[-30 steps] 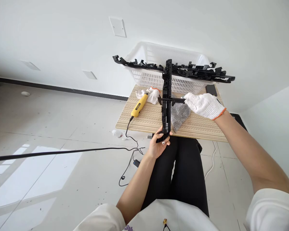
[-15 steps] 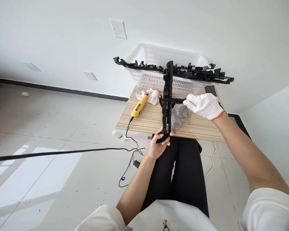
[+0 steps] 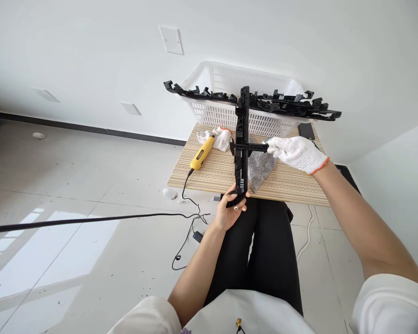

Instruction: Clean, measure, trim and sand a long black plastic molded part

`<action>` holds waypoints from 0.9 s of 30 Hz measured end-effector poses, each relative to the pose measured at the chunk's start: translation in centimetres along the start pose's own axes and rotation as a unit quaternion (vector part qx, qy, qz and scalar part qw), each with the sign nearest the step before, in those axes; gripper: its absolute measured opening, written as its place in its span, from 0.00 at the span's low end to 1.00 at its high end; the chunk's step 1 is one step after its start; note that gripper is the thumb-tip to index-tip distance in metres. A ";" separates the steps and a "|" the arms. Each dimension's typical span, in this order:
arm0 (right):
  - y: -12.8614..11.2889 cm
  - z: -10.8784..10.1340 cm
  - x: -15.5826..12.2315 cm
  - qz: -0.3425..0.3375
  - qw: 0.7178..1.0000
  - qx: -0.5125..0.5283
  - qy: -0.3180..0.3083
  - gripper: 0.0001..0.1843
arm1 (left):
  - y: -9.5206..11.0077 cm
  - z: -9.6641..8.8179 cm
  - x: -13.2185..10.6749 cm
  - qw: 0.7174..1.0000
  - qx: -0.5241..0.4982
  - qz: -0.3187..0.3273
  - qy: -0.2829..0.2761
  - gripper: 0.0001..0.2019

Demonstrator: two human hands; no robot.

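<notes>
My bare left hand (image 3: 230,211) grips the near end of a long black plastic part (image 3: 242,139), which points away from me over the wooden table (image 3: 212,174). My right hand (image 3: 296,152), in a white knit glove with an orange cuff, is closed on a thin black tool (image 3: 251,146) laid crosswise against the part's middle. A grey cloth (image 3: 261,167) lies on the table just under the tool.
A white plastic basket (image 3: 237,99) stands at the table's far edge with several long black parts (image 3: 289,105) laid across its rim. A yellow corded tool (image 3: 201,154) and a spare white glove (image 3: 219,138) lie at the left. Its cable (image 3: 188,204) trails to the floor.
Almost nothing has moved; my gloved right hand and the tool shifted very slightly against the black part, and the view wobbled a little.
</notes>
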State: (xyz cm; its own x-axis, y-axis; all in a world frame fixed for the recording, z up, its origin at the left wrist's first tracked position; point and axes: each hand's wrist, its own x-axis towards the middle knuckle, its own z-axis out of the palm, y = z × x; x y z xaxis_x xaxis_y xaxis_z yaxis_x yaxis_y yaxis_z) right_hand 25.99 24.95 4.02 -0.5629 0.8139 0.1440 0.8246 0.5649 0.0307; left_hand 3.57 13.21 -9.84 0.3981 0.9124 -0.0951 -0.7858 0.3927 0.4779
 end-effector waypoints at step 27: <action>-1.9 0.4 -1.4 0.049 0.989 -0.136 0.017 0.21 | -0.4 -0.4 0.3 0.999 0.037 -0.002 -0.021 0.24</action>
State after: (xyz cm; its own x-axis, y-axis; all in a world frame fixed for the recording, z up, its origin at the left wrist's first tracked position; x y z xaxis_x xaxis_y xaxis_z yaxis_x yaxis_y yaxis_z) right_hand 25.20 22.78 3.39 -0.4804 0.8558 0.1918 0.8627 0.4217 0.2793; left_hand 3.81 13.37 -10.34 0.4223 0.9044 -0.0608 -0.7478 0.3855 0.5405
